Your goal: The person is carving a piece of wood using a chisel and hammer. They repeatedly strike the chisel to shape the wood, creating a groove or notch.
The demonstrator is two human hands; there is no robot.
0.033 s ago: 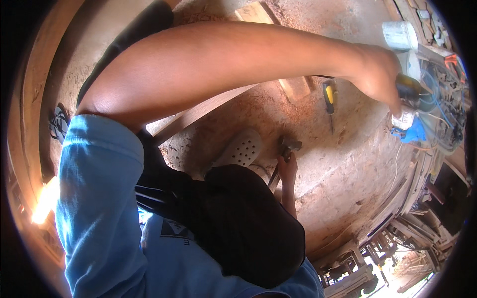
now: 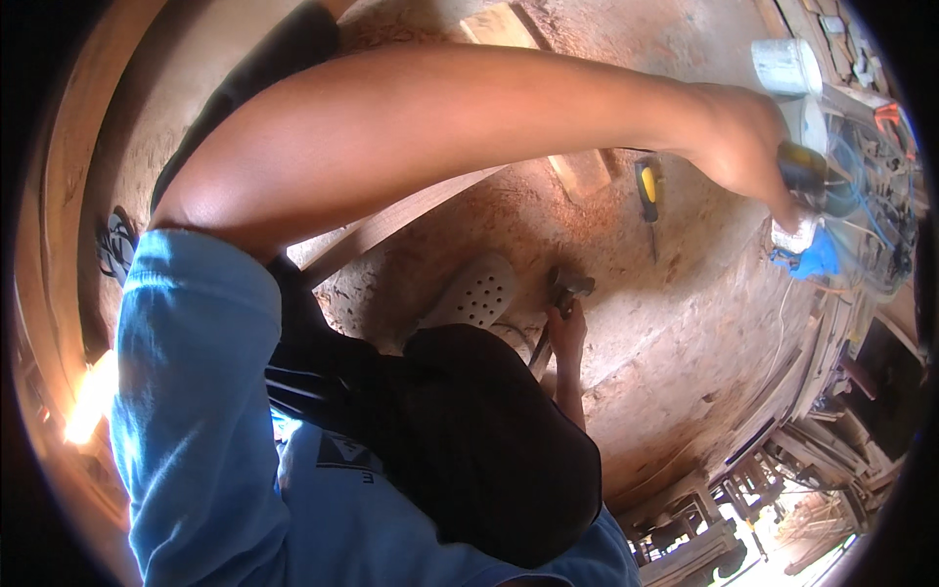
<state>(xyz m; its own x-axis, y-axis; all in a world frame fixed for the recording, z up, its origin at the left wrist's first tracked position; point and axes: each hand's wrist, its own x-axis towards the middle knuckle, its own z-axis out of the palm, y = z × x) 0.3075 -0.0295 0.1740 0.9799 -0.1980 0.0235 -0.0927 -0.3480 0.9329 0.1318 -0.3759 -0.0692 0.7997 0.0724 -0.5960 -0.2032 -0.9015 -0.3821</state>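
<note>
Screwdriver (image 2: 648, 191) on sawdust floor (image 2: 685, 323), perhaps unreached

Left hand (image 2: 748, 147) at full arm's stretch, fingers closed — right hand (image 2: 565, 333) low, gripping.

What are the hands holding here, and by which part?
The left hand, reaching far out, grips a dark yellow-banded tool handle. The right hand, low by the knee, holds a hammer just under its head.
</note>
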